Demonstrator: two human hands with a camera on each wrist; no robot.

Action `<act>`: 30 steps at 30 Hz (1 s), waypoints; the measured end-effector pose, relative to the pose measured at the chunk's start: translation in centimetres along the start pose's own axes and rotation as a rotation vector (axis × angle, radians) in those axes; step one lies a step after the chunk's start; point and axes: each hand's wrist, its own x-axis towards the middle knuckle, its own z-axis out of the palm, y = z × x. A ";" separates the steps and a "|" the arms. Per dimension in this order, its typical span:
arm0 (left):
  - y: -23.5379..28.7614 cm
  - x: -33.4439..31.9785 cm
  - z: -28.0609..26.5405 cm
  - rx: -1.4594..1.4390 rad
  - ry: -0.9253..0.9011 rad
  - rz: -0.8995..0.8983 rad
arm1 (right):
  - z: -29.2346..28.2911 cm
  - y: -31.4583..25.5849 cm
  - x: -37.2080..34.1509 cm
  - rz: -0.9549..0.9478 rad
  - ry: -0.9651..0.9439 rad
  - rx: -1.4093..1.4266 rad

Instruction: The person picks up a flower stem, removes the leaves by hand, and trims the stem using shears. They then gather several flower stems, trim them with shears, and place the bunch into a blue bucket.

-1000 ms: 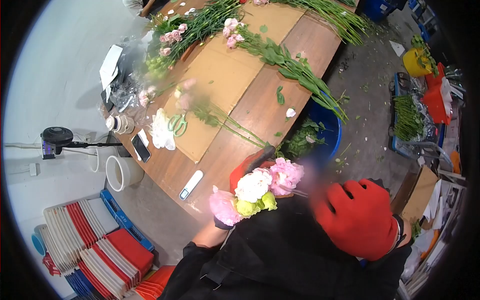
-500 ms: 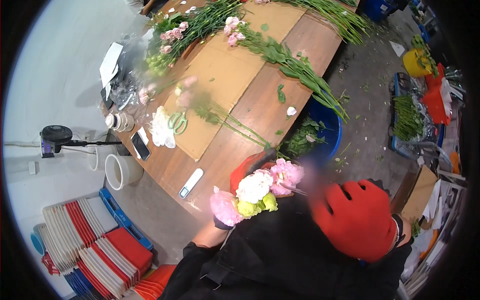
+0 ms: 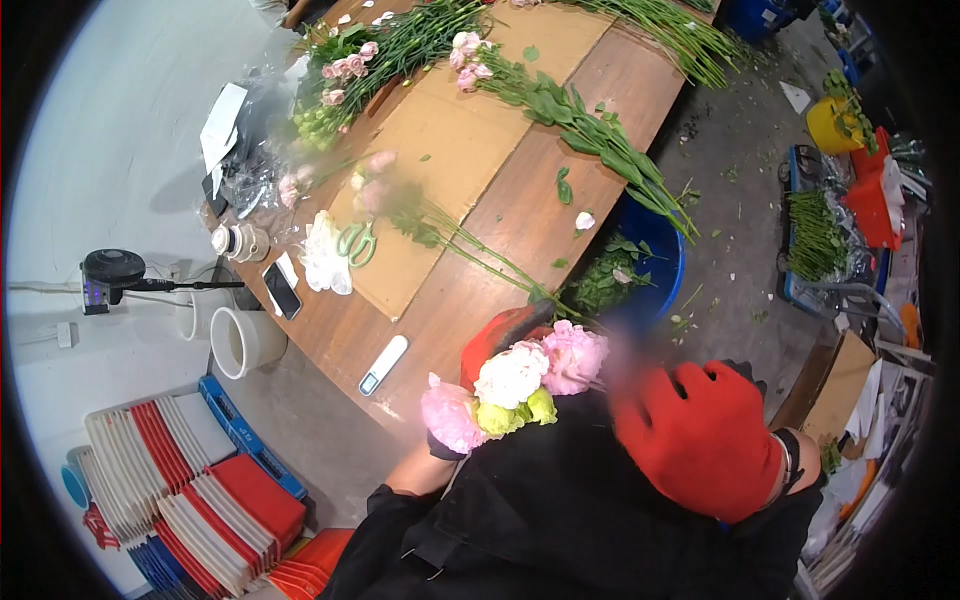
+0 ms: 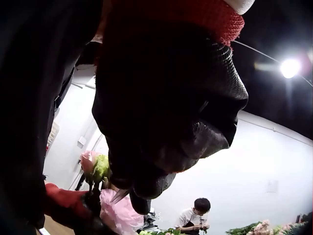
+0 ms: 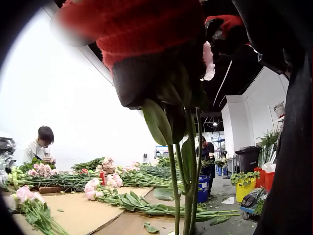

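Observation:
My left hand, in a red and black glove, grips several flowers by their stems: pink blooms, a white one and green buds. Its glove fills the top of the right wrist view, leafy stems hanging below. Curled just right of the blooms is my right hand. Close up in the left wrist view, that hand pinches a thin pointed thing beside a pink bloom; what it is I cannot tell.
Leafy flower stems and cardboard lie on the table, with green scissors, a phone and a white device. A blue bin stands at its edge. A person works at the far side.
My right hand has shifted slightly left, closer to the blooms. The thin thing seen between the hands before is now mostly hidden in the head view. My left hand has hardly moved.

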 end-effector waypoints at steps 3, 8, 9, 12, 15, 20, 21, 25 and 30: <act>0.2 -0.2 -0.1 0.050 -0.014 0.024 | 0.1 0.4 0.4 0.024 0.027 0.019; 0.1 -0.3 -0.2 0.096 -0.024 0.051 | 0.6 0.7 0.7 0.046 0.057 0.029; 0.0 -0.3 -0.3 0.106 -0.025 0.057 | 0.8 0.7 0.8 0.058 0.071 0.034; -0.2 -0.3 -0.5 0.147 -0.025 0.076 | 1.0 0.8 1.0 0.087 0.097 0.045; -0.8 -0.4 -1.0 0.215 -0.015 0.100 | 0.9 0.8 0.8 0.085 0.079 0.043; -2.0 -0.9 -2.3 0.412 0.012 0.171 | 0.7 0.6 -0.1 0.067 0.033 0.019; -2.3 -1.0 -2.5 0.447 0.015 0.184 | 0.8 0.6 -0.1 0.075 0.030 0.029; -3.3 -1.2 -3.2 0.574 0.030 0.224 | 0.8 0.7 -0.1 0.089 0.011 0.051; -4.4 -1.6 -3.8 0.673 0.034 0.260 | 0.8 0.6 0.0 0.069 0.001 0.041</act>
